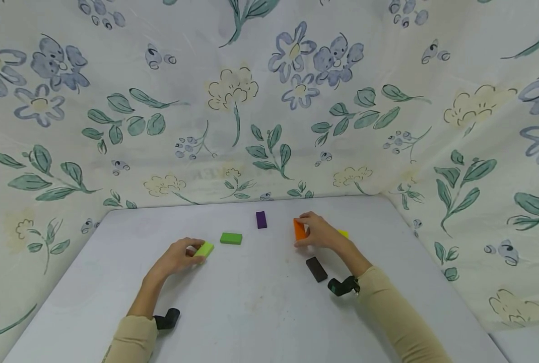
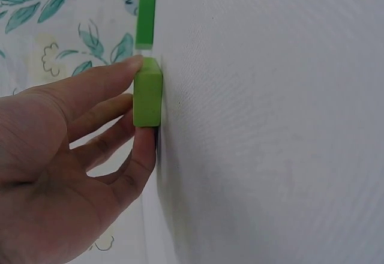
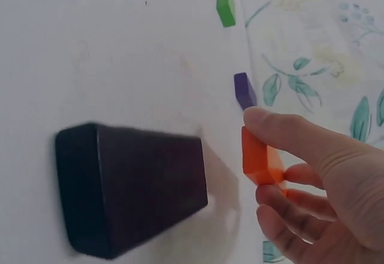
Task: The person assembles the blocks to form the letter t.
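Observation:
My left hand [image 1: 181, 256] pinches a lime-green block [image 1: 204, 250] by its ends between thumb and fingers, low at the white table. In the left wrist view, that lime block [image 2: 147, 99] has the thumb at its far end and a finger under its near end. A darker green block [image 1: 230, 238] lies just beyond it. At the right, my right hand [image 1: 318, 231] grips an orange block [image 1: 299, 230] between thumb and fingers, seen closer as an orange block [image 3: 257, 156] in the right wrist view. A black block [image 1: 317, 269] lies near that wrist.
A purple block [image 1: 261, 220] lies toward the table's back, between the hands. A yellow block [image 1: 343, 234] is partly hidden behind the right forearm. Floral cloth [image 1: 233, 151] hangs behind the white table [image 1: 251, 312] and along its sides.

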Motion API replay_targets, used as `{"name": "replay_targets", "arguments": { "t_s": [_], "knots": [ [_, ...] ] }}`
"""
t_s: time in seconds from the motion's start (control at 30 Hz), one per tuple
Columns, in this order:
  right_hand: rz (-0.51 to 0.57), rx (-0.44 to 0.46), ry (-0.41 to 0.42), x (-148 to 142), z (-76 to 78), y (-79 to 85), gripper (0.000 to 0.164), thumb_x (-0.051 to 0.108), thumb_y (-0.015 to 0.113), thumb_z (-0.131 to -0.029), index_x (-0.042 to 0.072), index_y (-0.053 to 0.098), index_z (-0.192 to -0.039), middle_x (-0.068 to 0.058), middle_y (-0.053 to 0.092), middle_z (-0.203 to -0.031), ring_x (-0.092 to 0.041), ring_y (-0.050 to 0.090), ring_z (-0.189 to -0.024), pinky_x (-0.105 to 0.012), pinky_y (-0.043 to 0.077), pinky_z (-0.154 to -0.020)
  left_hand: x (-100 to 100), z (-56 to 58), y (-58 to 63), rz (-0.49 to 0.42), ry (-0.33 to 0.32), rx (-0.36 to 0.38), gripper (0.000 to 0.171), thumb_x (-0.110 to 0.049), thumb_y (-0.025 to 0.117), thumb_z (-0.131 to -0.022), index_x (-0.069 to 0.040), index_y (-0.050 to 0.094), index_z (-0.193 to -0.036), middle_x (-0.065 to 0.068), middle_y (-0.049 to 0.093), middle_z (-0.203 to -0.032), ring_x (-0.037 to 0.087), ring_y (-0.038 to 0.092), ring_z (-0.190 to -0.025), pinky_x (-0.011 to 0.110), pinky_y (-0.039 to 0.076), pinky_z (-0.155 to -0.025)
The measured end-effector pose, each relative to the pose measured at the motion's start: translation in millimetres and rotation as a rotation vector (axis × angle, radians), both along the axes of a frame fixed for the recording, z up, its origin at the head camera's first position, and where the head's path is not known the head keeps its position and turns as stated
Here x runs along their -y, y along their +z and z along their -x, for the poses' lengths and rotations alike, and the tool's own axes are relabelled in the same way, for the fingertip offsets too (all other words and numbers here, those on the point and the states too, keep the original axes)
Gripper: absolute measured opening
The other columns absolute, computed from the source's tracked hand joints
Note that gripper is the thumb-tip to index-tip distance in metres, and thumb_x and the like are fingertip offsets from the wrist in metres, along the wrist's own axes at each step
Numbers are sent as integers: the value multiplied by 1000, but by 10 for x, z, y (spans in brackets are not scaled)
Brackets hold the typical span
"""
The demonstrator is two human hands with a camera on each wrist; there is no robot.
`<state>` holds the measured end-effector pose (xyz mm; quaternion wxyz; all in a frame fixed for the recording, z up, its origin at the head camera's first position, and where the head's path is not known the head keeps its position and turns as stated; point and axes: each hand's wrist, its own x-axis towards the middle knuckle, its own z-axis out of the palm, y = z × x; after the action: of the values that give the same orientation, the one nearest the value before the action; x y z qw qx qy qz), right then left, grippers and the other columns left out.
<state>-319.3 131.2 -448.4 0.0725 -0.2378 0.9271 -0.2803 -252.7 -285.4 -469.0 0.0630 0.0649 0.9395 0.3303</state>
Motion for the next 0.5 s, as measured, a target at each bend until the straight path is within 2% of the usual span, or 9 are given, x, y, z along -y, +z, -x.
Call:
{"name": "replay_targets", "arguments": {
  "t_s": [0.23, 0.5],
  "knots": [
    [-13, 6, 6, 117, -73, 27, 74, 30, 84, -77, 6, 53, -140, -17, 45, -146, -17, 57, -91, -26, 54, -81, -9, -6, 16, -3, 1, -1, 52, -14, 75, -85, 2, 59, -131, 20, 62, -125, 29, 60, -104, 39, 53, -82],
    [-60, -27, 35, 233, -106, -57, 76, 34, 85, -76, 8, 54, -140, -14, 47, -145, -14, 57, -89, -24, 53, -79, -9, -1, 7, 0, 12, 8, 51, -14, 75, -85, 2, 59, -131, 20, 61, -126, 29, 61, -105, 39, 53, -83]
  ]
}}
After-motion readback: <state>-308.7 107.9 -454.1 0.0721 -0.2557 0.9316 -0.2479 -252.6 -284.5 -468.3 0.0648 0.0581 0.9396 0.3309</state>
